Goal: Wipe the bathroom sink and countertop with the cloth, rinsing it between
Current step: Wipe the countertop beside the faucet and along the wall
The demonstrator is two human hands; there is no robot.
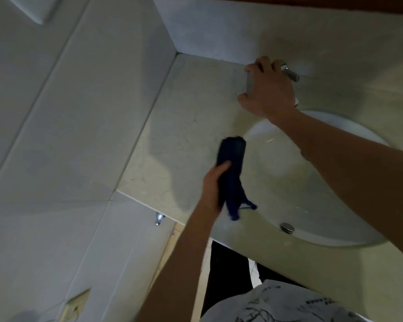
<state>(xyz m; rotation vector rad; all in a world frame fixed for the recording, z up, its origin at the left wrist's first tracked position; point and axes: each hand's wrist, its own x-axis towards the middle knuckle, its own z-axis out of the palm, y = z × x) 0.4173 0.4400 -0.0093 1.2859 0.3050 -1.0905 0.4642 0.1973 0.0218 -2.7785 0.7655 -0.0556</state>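
My left hand (215, 184) is shut on a rolled dark blue cloth (232, 159), held upright above the left rim of the white oval sink (335, 219); a loose end of the cloth hangs toward the basin. At the back of the beige marble countertop (179, 126), my right hand (269, 91) is closed over the chrome faucet (290, 73) and covers most of it. The round metal drain plug (287, 227) sits in the basin. I see no running water.
A grey tiled wall (68, 112) bounds the counter on the left and a backsplash (207, 31) rises behind it. Under the counter's front edge are a chrome valve (158, 219) and, lower, a wall socket (76, 305).
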